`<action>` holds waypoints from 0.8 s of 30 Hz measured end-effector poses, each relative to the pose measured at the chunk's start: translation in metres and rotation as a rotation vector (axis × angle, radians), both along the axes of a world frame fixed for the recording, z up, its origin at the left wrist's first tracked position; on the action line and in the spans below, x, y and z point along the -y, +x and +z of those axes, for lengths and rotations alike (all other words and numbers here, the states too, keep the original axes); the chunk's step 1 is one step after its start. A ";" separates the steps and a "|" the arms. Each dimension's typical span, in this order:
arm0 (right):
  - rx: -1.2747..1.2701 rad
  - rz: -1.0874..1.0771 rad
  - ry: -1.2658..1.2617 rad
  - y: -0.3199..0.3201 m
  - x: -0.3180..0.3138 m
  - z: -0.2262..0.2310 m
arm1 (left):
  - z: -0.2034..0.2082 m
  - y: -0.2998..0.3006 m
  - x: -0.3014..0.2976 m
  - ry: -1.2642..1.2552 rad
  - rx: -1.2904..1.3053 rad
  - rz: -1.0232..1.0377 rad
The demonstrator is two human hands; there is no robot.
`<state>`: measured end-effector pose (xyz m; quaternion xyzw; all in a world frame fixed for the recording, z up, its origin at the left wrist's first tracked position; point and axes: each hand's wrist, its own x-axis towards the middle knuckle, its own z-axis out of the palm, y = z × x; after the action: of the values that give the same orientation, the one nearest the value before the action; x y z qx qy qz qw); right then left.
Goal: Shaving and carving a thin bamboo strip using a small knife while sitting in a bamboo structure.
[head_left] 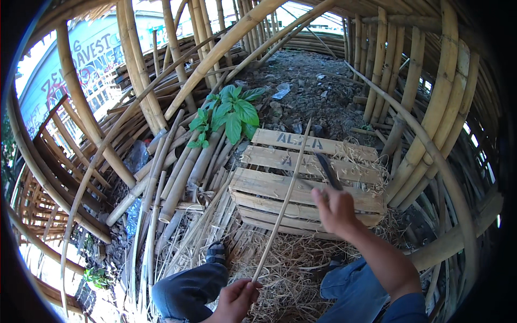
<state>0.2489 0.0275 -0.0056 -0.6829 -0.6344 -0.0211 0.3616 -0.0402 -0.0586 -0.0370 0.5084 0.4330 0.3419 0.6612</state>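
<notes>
Blue sleeve [406,308]; knife [327,171] is gripped by right hand [335,211]; strip [284,207] is held by left hand [237,299], across crate [258,183] (presumably for support).

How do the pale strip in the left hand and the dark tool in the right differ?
Colour: the strip is pale, the tool dark. Length: the strip looks far longer than the tool's visible part. Lean: the strip's far end tilts right, the tool's tilts left. Shared: both are slender and held, strip in the left hand's grip, tool in the right hand's grip.
</notes>
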 end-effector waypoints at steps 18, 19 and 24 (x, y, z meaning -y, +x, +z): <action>0.251 0.523 0.050 -0.086 0.042 -0.011 | 0.021 0.017 -0.016 0.058 -0.093 0.038; 0.299 0.523 0.083 -0.080 0.041 -0.015 | 0.021 0.017 -0.015 0.060 -0.090 0.033; 0.393 0.494 0.166 -0.071 0.035 -0.011 | 0.018 0.017 -0.011 0.324 -0.240 0.004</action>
<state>0.1780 -0.0076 -0.0166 -0.4591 -0.8348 -0.1158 0.2808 -0.0234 -0.0477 -0.0193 0.6443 0.4493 0.3452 0.5137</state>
